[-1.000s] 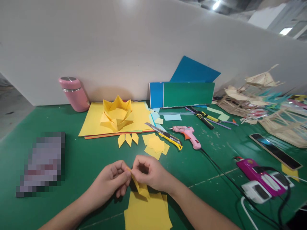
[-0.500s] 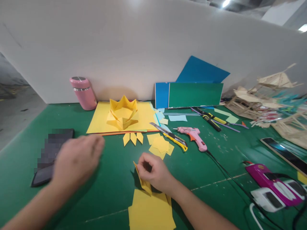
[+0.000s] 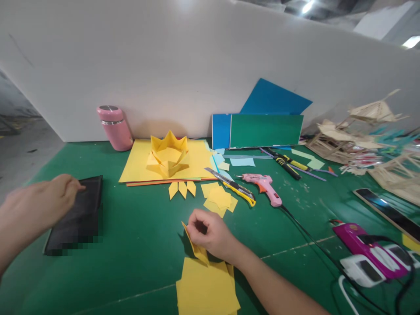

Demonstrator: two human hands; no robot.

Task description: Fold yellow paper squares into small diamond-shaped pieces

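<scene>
Head view shows me the right hand [image 3: 211, 234] pinching a folded yellow paper [image 3: 198, 252] between thumb and fingers, near the middle of the green table [image 3: 141, 236], by the far edge of some yellow sheets [image 3: 208, 291]. At left, I see the left hand [image 3: 46, 199] blurred over a dark device [image 3: 82, 221], one finger reaching out; I cannot tell whether it touches or the hand is spread. Farther off sits a pointed paper ring [image 3: 167, 168].

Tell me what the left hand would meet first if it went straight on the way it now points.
The left hand would most likely meet the black tablet first: its fingers overlap the tablet's upper part in view, though depth is unclear and they may be touching it.
</scene>
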